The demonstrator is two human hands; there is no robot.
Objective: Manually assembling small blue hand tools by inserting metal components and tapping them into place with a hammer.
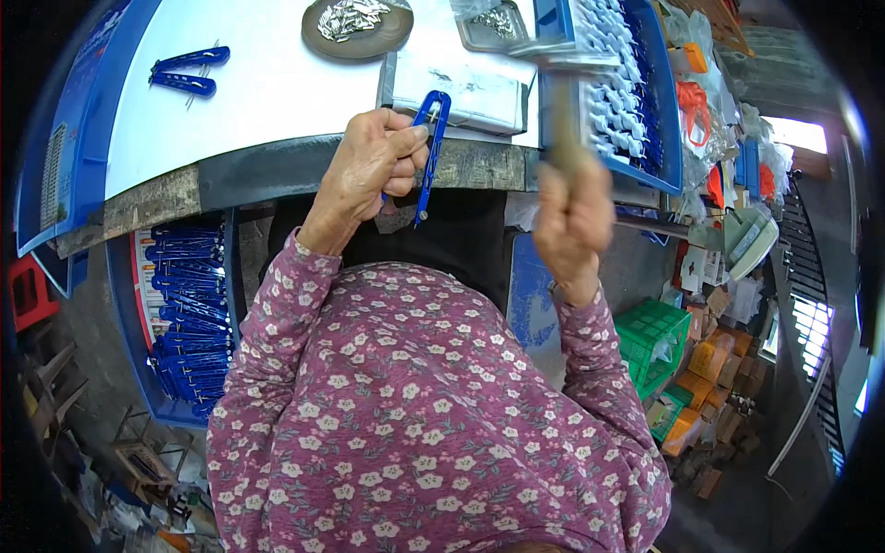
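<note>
My left hand (373,164) grips a blue U-shaped plastic clipper (430,147), holding it upright against the edge of a metal block (461,92) on the worktable. My right hand (573,219) is closed around the wooden handle of a hammer (564,74), whose blurred metal head hangs above the block's right end. Another blue clipper (187,72) lies alone on the white tabletop at the far left.
A round dish of small metal parts (356,23) and a small metal tray (493,26) sit behind the block. A blue tray of white-and-blue pieces (636,101) stands at the right. A blue bin of blue clippers (189,313) sits below left. Green crates (650,336) and boxes lie at the right.
</note>
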